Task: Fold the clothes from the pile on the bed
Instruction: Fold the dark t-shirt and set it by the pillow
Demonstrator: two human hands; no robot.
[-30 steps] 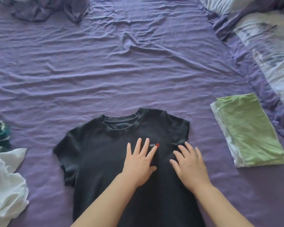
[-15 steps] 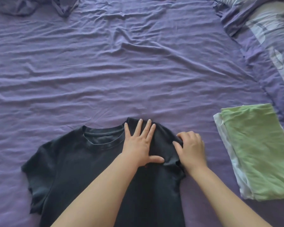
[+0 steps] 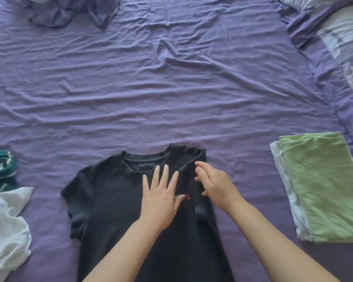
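Observation:
A black T-shirt (image 3: 110, 200) lies face up on the purple bed sheet (image 3: 171, 88), collar pointing away from me. Its right sleeve is folded inward over the chest. My left hand (image 3: 161, 198) presses flat on the chest with fingers spread, beside a small red logo. My right hand (image 3: 214, 184) rests over the folded-in sleeve with fingers loosely extended and nothing gripped. At the left edge lie an unfolded white garment (image 3: 6, 226) and a green striped one (image 3: 0, 169).
Folded green cloth (image 3: 322, 186) lies on folded white cloth (image 3: 281, 180) at the right. A purple and white duvet (image 3: 334, 37) is bunched along the right edge. Crumpled purple fabric (image 3: 69, 11) sits at the far left corner.
My right hand took the right sleeve, brought it inward over the chest and loosened its grip. My left hand slid back down the chest.

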